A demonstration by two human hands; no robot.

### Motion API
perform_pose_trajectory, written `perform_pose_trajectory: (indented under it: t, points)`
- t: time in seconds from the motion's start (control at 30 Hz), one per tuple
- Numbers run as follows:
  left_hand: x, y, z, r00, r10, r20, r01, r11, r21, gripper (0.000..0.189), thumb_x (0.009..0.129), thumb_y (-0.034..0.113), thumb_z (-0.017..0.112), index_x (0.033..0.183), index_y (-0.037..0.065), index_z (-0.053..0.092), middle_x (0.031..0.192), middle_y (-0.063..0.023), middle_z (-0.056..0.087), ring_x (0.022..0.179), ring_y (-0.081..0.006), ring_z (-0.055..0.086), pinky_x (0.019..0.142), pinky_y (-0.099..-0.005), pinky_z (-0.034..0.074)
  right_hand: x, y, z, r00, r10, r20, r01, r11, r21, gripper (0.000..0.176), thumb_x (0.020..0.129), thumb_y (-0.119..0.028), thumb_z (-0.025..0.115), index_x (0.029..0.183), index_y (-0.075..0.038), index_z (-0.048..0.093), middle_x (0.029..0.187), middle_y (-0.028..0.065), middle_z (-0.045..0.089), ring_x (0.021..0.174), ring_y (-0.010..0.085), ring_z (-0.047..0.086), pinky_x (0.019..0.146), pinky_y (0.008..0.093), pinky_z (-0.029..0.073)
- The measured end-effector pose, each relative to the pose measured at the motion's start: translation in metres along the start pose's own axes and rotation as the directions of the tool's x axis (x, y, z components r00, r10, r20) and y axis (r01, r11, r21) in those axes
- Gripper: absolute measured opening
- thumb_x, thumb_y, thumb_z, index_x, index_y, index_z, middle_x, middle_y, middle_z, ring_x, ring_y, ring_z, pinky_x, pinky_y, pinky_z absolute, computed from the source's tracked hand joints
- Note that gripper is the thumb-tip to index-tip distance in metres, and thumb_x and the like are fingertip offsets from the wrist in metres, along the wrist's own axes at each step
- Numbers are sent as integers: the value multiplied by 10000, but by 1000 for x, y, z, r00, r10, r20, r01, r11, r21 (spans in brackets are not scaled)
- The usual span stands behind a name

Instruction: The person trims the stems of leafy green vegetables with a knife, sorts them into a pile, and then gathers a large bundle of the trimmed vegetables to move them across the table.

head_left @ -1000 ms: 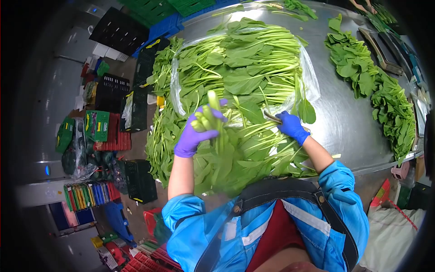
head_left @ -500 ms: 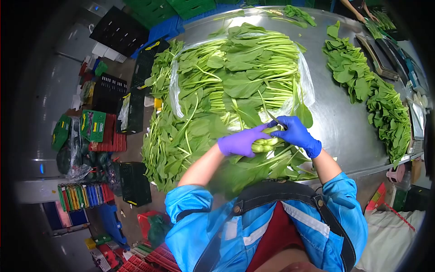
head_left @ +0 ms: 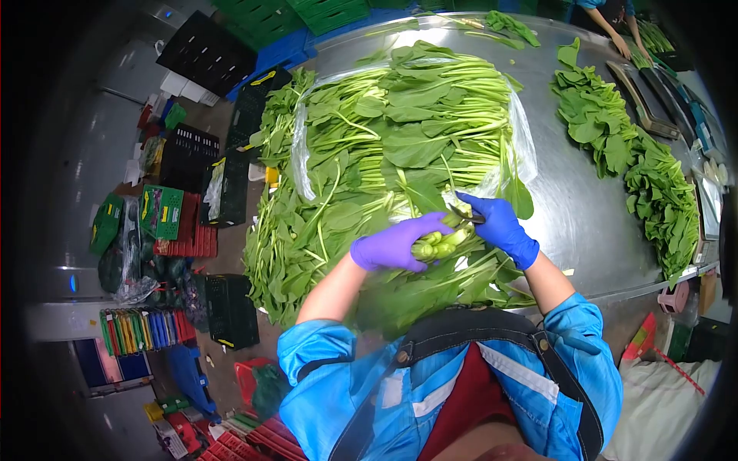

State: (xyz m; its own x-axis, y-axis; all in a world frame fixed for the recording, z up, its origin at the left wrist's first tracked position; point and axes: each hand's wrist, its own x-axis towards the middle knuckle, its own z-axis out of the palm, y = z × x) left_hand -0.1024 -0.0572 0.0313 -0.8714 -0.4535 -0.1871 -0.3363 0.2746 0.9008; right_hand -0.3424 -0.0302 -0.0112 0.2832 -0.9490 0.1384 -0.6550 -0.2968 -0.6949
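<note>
Closest to the person, the left hand (head_left: 396,244) in a purple glove is wrapped tight around a bunch of greens (head_left: 440,241). It grips the pale stems low down, and the leaves hang back toward the person's body. Just to the right, the right hand (head_left: 501,228) in a blue glove is closed on a small knife (head_left: 463,214). The blade is right by the stem ends, but I cannot tell if it touches them.

The bunch looks light. The leaves look soft and floppy and would tear or bruise with a hard squeeze. The stems look firmer, so they are the best place to hold, all gathered together near the bottom.

Behind the hands, a big pile of greens (head_left: 415,115) lies on a clear plastic sheet (head_left: 526,138) on the shiny metal table (head_left: 584,215). Further right is another heap of leaves (head_left: 653,177). At the far right, another person's arm (head_left: 615,27) reaches over the table.
</note>
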Motion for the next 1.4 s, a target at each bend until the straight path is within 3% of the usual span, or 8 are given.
perform_pose_trajectory:
  t: [0.23,0.4,0.47,0.73,0.8,0.93,1.1,1.4]
  points:
    - [-10,9,-10,1000,26,-2,-26,999,-29,676,610,49,705,1253,99,498,1357,-140,406,1177,-230,467,995,-333,368,-8,-8,-22,993,87,77,-115,819,562,329,847,-102,583,1175,-97,610,669,55,602,590,60,531,577,248,453]
    - [-6,22,-16,1000,7,-14,-10,968,-250,678,604,32,697,1249,89,498,1372,-130,410,1187,-215,464,990,-319,371,5,-2,-13,972,-27,234,-134,751,647,325,837,-205,671,1098,-15,631,727,33,640,622,83,585,592,225,462]
    - [-15,20,-24,992,-114,-58,78,896,-438,674,601,28,696,1243,87,500,1381,-122,405,1193,-212,460,989,-317,371,2,11,-13,943,292,160,-323,690,647,312,838,-208,671,1016,45,637,738,62,648,651,89,608,594,230,471]
    - [9,43,-35,983,143,-112,-145,989,-4,676,597,55,729,1237,74,514,1417,-132,360,1185,-255,483,973,-348,402,27,-44,-39,982,190,-8,-143,763,630,309,853,-260,645,1028,-6,652,777,26,647,612,55,533,559,203,437]
    - [9,59,-46,994,1,-109,-51,886,-462,736,573,61,736,1266,62,487,1340,-122,456,1097,-243,552,936,-353,450,31,-62,-67,982,188,14,-123,584,802,394,897,-334,554,1126,-16,599,815,6,637,518,35,454,515,171,381]
    - [-3,80,-87,870,159,-467,-397,788,-470,689,563,75,683,1226,-10,515,1312,-145,483,908,-211,626,861,-337,494,30,-36,-77,956,273,-110,-98,648,755,497,908,-397,472,1257,-46,514,921,29,654,393,15,305,486,170,353]
    - [22,78,-101,820,177,-544,-500,683,-532,728,564,38,608,1274,-15,458,1309,-157,488,942,-230,619,920,-336,456,38,-31,-70,999,38,-22,-8,642,766,657,802,-212,641,1384,-61,375,1208,71,559,1069,117,490,879,239,396]
    - [145,30,-42,759,-351,-549,-358,480,-801,456,692,46,547,1134,-65,530,1026,-174,617,923,-265,607,868,-358,486,10,-4,-39,986,158,45,-129,576,807,715,714,-195,752,1308,21,417,1251,103,521,1147,158,467,1008,312,342]
